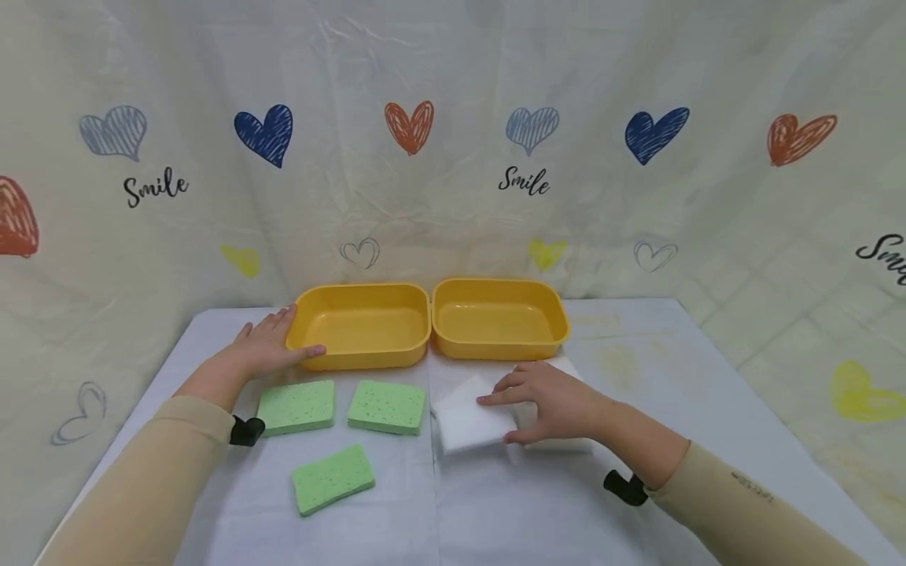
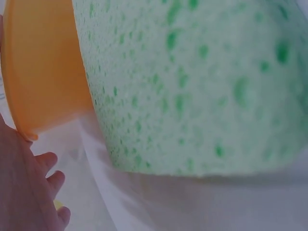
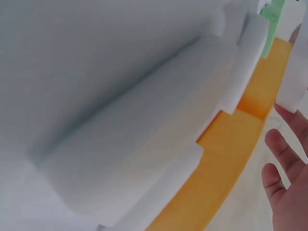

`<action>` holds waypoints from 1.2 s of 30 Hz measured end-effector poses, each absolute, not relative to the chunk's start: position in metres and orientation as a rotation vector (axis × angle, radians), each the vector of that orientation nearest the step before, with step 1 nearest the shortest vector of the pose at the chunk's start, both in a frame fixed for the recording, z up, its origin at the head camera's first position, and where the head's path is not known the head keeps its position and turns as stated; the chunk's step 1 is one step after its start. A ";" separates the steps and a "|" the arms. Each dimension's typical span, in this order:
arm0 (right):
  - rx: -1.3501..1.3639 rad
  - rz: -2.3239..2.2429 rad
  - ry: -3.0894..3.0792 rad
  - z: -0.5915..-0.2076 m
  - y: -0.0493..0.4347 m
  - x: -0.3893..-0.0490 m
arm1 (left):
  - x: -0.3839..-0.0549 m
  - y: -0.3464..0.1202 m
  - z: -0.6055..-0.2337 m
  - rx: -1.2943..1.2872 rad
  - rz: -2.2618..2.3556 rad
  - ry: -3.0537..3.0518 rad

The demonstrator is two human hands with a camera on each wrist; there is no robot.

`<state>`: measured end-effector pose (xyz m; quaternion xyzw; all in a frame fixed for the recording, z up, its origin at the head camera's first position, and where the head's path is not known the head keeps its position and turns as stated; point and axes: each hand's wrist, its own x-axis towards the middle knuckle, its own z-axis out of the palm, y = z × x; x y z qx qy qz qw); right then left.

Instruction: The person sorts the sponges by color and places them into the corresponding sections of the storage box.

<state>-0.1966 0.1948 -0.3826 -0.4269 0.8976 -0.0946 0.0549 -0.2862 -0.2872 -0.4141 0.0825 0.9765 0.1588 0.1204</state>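
My left hand lies against the left end of the left yellow tray, fingers extended along its side and thumb at the front rim. My right hand pinches a white sponge-like block between thumb and fingers; in the right wrist view that white block hangs at the fingertips. Other white blocks lie beneath and behind this hand, partly hidden. Three green sponges sit left of the middle: one near the left wrist, one beside it, one closer to me.
A second yellow tray stands right of the first, their ends nearly touching. Both are at the back of the white-covered table. Behind them hangs a pale curtain printed with hearts.
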 end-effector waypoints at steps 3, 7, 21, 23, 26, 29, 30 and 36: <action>-1.293 -0.299 2.732 -0.377 0.187 -0.210 | -0.288 -0.289 -0.415 0.234 0.470 2.847; -1.290 -0.315 2.744 -0.368 0.173 -0.229 | -0.290 -0.291 -0.417 0.228 0.467 2.850; -1.091 -0.461 2.750 -0.357 0.109 -0.292 | -0.294 -0.288 -0.425 0.285 0.447 2.915; -1.081 -0.470 2.740 -0.355 0.095 -0.300 | -0.291 -0.287 -0.422 0.282 0.427 2.913; -1.047 -0.431 2.736 -0.355 0.073 -0.311 | -0.285 -0.284 -0.415 0.278 0.414 2.911; -0.977 -0.361 2.741 -0.357 0.054 -0.322 | -0.282 -0.282 -0.410 0.269 0.413 2.903; -0.949 -0.347 2.742 -0.358 0.047 -0.325 | -0.282 -0.282 -0.408 0.267 0.413 2.898; -0.901 -0.286 2.731 -0.367 0.013 -0.339 | -0.282 -0.281 -0.406 0.251 0.389 2.891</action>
